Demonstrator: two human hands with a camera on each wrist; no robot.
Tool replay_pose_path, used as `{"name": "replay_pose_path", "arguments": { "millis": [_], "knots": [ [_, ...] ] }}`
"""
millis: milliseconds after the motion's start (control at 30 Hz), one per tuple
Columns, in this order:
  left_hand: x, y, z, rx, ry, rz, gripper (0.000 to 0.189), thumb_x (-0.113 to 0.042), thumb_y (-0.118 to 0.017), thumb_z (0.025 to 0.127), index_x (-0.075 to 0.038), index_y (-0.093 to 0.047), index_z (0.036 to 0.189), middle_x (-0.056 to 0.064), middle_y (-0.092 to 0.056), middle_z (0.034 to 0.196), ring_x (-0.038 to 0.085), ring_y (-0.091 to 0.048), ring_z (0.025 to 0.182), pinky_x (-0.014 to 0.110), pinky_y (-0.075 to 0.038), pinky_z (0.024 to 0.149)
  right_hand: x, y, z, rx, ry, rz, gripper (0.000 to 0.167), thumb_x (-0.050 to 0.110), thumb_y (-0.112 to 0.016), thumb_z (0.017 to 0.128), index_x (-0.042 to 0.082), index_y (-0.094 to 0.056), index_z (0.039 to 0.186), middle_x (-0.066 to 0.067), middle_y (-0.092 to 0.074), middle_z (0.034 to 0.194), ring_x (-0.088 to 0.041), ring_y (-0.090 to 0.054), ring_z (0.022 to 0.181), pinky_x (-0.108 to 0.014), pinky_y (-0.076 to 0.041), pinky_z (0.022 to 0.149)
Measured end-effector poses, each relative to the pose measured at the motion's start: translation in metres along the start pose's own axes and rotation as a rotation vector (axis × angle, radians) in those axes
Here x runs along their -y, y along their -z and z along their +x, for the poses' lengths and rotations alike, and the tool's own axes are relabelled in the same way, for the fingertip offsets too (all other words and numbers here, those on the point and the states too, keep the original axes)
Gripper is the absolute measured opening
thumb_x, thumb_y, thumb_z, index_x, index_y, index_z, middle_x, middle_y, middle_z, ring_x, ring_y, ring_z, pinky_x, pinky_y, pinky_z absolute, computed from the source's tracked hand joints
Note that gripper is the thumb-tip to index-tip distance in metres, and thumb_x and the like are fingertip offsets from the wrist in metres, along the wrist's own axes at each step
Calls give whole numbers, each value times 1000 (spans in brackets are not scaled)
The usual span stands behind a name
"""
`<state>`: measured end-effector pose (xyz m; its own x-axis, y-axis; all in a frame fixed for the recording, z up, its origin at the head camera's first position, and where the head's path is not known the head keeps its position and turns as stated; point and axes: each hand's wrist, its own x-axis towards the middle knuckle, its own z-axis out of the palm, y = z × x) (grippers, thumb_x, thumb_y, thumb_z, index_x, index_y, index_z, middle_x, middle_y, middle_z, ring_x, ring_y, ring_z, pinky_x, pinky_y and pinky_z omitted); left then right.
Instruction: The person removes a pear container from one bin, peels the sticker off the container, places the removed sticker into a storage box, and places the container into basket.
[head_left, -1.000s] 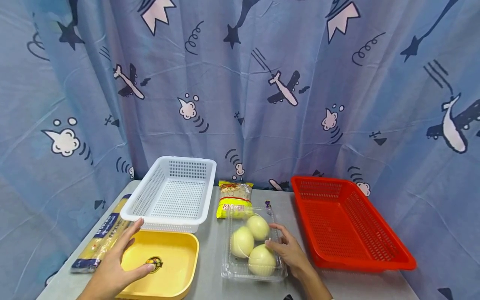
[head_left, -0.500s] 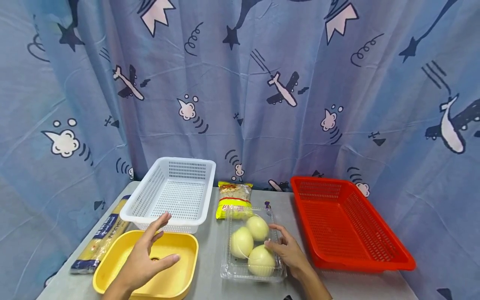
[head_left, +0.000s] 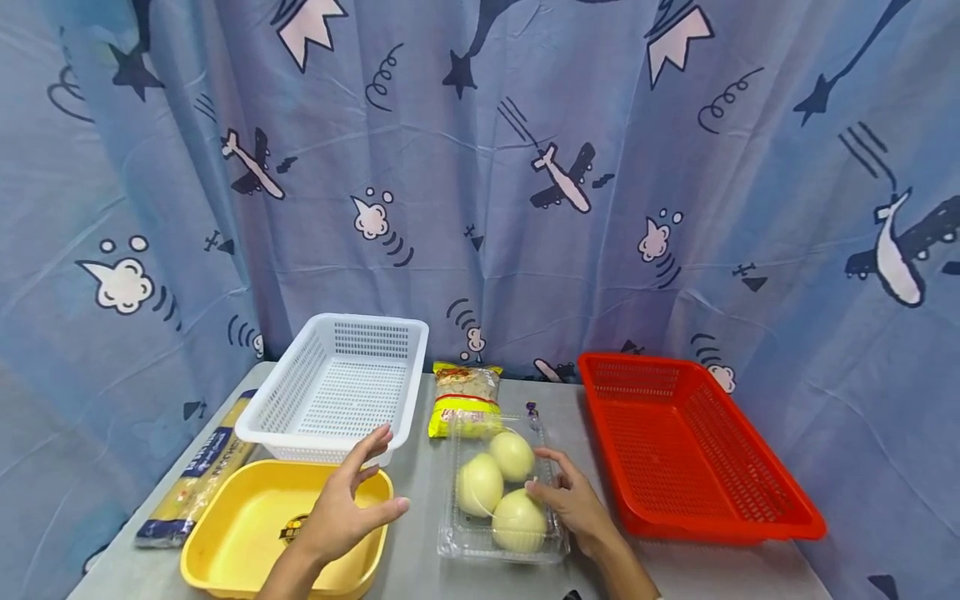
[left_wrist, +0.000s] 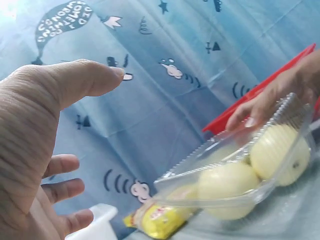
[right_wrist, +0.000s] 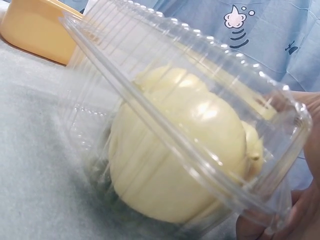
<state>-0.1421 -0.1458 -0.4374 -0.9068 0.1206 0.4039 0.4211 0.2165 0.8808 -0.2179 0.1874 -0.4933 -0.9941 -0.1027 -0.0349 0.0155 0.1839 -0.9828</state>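
Note:
A clear plastic clamshell box (head_left: 468, 546) with three round, pale yellow-green fruits (head_left: 480, 485) inside lies on the table in the head view. My right hand (head_left: 577, 504) grips the box's right side, its thumb over the lid; in the right wrist view more fingers (right_wrist: 250, 227) show below the rim. My left hand (head_left: 348, 512) hovers above the right part of a yellow basin (head_left: 225, 500), fingers spread and thumb pointing toward the box. Nothing lies between its thumb (left_wrist: 92, 77) and fingers in the left wrist view.
A white basket (head_left: 330, 392) stands behind the yellow basin, with a long noodle packet (head_left: 202, 479) to their left. Behind the box are a yellow food bag (head_left: 467, 396) and a small dark wrapped item (head_left: 532, 409). A red basket (head_left: 697, 450) stands at right, before a blue curtain (head_left: 480, 167).
My left hand has moved rightward across the yellow basin toward the clamshell box. The right hand stays at the box's right side.

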Motion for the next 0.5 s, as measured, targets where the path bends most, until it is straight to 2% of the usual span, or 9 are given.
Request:
{"name": "replay_pose_path", "arguments": {
  "millis": [200, 500],
  "knots": [
    [7, -16, 4, 18, 13, -36, 78, -14, -80, 78, -17, -41, 146, 10, -45, 142, 28, -41, 127, 58, -36, 99, -1, -1, 3, -3, -16, -3, 57, 11, -75, 83, 14, -52, 135, -7, -41, 75, -20, -39, 68, -30, -29, 58],
    [14, -42, 11, 11, 44, -85, 72, -13, -79, 79, -16, -46, 143, 6, -46, 141, 29, -42, 126, 55, -37, 98, 0, 1, 1, -2, -25, -7, 57, 14, -76, 82, 15, -53, 134, -8, -42, 77, -21, -40, 69, -30, -31, 58]
  ]
}}
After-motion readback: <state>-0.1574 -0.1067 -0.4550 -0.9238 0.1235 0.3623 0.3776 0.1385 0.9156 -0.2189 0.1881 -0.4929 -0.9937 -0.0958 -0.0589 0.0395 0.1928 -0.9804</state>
